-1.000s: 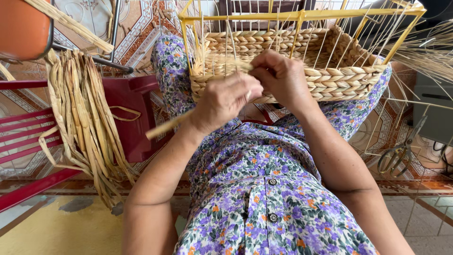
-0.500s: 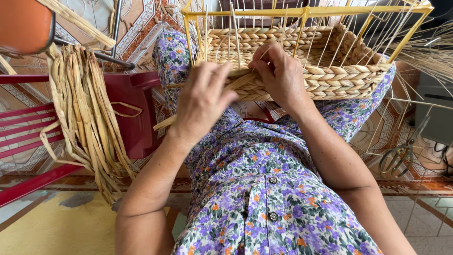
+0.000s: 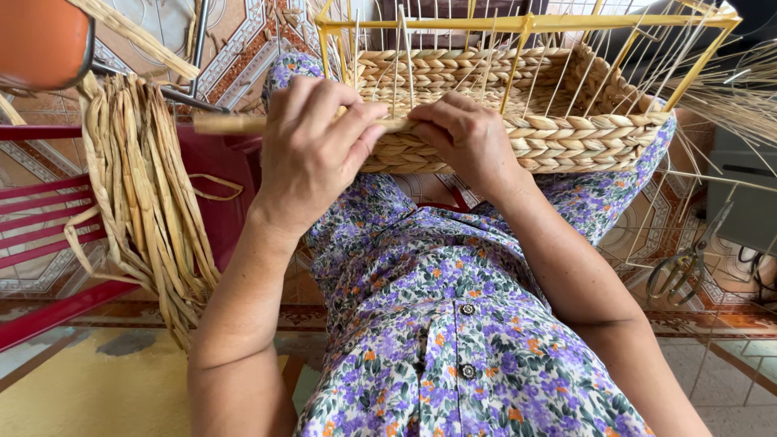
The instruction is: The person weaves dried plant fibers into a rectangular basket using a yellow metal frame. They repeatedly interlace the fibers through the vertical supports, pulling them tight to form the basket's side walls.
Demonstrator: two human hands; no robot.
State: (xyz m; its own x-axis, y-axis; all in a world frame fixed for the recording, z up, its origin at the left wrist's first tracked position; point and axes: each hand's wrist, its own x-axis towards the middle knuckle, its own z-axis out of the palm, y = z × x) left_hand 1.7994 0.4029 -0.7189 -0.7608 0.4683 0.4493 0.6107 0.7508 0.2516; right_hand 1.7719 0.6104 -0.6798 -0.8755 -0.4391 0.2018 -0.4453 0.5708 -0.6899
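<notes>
A pale fibre strand [image 3: 235, 124] runs level along the near wall of the woven basket [image 3: 566, 133], which rests on the person's lap inside a yellow wire frame [image 3: 526, 23]. The left hand [image 3: 312, 154] is closed round the strand; the right hand [image 3: 465, 137] pinches it against the weave. A bundle of dried strands [image 3: 146, 202] drapes over the red chair [image 3: 48, 243] at left, scissors [image 3: 684, 267] lie at right

orange seat [image 3: 36, 36] cut off, scissors [image 3: 688, 263] perhaps half-hidden

Left hand [image 3: 312, 154] higher, strand [image 3: 235, 124] level.
</notes>
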